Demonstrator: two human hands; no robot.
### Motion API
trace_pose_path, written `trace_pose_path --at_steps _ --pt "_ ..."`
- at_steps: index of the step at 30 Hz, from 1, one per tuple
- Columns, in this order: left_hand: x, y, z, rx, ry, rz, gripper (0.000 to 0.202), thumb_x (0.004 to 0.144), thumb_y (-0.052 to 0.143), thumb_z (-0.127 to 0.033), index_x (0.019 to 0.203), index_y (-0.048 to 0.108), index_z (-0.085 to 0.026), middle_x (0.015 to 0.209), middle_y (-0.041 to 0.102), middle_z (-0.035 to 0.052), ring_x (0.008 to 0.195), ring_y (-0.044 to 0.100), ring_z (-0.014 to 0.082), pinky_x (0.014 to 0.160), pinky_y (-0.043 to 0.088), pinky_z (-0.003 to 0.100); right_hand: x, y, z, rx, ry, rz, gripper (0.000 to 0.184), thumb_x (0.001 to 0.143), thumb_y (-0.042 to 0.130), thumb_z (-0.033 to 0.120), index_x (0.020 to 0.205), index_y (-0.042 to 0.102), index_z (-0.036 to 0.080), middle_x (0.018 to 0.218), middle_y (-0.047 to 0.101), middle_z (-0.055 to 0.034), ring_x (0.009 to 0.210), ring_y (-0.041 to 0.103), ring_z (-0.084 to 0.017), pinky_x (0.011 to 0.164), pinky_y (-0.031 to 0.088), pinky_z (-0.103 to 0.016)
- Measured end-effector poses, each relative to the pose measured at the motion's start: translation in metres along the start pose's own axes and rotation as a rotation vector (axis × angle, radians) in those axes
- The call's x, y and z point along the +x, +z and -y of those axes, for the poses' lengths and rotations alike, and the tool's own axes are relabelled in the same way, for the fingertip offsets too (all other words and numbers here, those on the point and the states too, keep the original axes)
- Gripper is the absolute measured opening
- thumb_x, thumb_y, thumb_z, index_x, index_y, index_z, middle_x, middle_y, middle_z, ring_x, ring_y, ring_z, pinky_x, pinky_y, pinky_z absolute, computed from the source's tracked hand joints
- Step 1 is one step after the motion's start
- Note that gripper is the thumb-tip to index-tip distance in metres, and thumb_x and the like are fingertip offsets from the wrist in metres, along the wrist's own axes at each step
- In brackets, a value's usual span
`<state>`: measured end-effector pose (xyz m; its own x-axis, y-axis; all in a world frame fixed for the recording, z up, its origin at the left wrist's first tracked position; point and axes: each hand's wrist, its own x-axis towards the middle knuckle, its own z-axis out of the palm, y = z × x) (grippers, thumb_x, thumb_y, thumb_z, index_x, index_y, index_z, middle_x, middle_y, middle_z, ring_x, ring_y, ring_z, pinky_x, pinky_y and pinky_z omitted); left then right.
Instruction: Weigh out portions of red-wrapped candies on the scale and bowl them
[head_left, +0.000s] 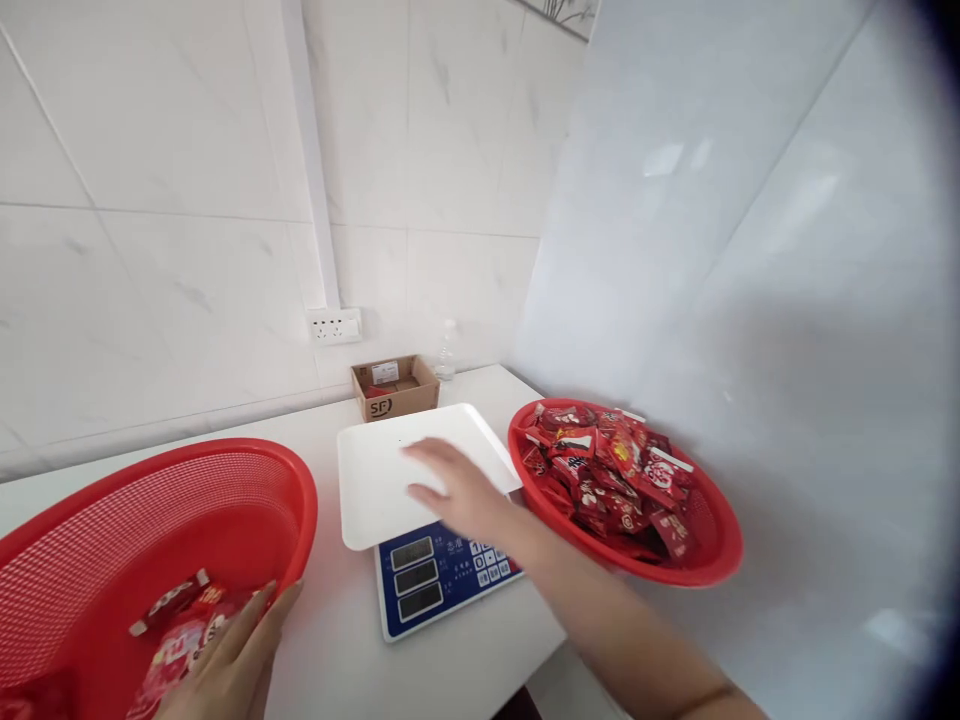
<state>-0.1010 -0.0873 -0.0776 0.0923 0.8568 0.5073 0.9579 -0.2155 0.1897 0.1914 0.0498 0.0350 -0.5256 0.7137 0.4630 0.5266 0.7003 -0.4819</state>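
Observation:
My right hand (pixel 457 490) is over the white weighing tray (pixel 375 470) of a digital scale, thumb and fingers apart and nothing in it. Under the tray's near edge shows the scale's blue panel (pixel 442 575) with dark displays and keys. At the lower left, my left hand (pixel 225 665) reaches to the near right side of a red mesh basket (pixel 225 470). Its fingers are stretched out by the rim, beside red snack packets (pixel 180 635) inside; its underside is hidden. A second red basket (pixel 720 550), right of the scale, holds a heap of red wrapped packets (pixel 607 470).
Behind the scale stand a small cardboard box (pixel 401 403) and a clear plastic bottle (pixel 447 352). A wall socket (pixel 335 326) is above the white table (pixel 330 600). A smooth pale wall panel (pixel 720 250) rises behind the right basket.

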Motion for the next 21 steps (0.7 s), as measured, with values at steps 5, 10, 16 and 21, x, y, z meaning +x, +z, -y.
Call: trace_pose_path --at_steps 5,10,16,21 --pt "0.019 0.003 -0.027 -0.011 0.064 -0.106 0.048 0.089 0.049 -0.038 0.137 0.046 -0.035 0.139 0.050 0.0030 0.130 0.043 0.0322 0.102 0.042 0.050 -0.076 -0.095 -0.097 -0.713 0.608 -0.047 0.055 0.086 0.056 0.026 0.139 0.044 0.016 0.146 0.037 -0.0170 0.137 0.026 -0.035 0.107 0.028 -0.055" --pt "0.039 0.012 -0.060 -0.041 0.228 -0.088 0.053 0.090 0.047 -0.036 0.142 0.036 -0.037 0.145 0.045 0.0015 0.130 0.045 0.0307 0.095 0.049 0.046 -0.129 -0.139 -0.133 -0.748 0.881 -0.024 0.050 0.088 0.037 0.015 0.137 0.047 0.020 0.140 0.046 -0.0130 0.117 0.053 -0.030 0.089 0.048 -0.045" --pt "0.037 0.023 -0.071 -0.040 0.262 -0.064 0.056 0.091 0.047 -0.037 0.144 0.032 -0.036 0.146 0.043 0.0031 0.130 0.044 0.0307 0.094 0.051 0.045 -0.113 -0.142 -0.099 -0.548 0.763 -0.457 0.048 0.090 0.032 0.021 0.136 0.046 0.022 0.132 0.055 -0.0089 0.115 0.055 -0.029 0.094 0.045 -0.045" --pt "0.038 0.020 -0.079 -0.047 0.262 -0.006 0.052 0.091 0.048 -0.037 0.142 0.037 -0.035 0.144 0.045 0.0032 0.129 0.045 0.0297 0.093 0.051 0.043 -0.050 -0.075 -0.053 -0.181 0.296 -0.430 0.043 0.091 0.034 0.021 0.131 0.047 0.017 0.132 0.054 -0.0114 0.118 0.053 -0.023 0.100 0.043 -0.041"
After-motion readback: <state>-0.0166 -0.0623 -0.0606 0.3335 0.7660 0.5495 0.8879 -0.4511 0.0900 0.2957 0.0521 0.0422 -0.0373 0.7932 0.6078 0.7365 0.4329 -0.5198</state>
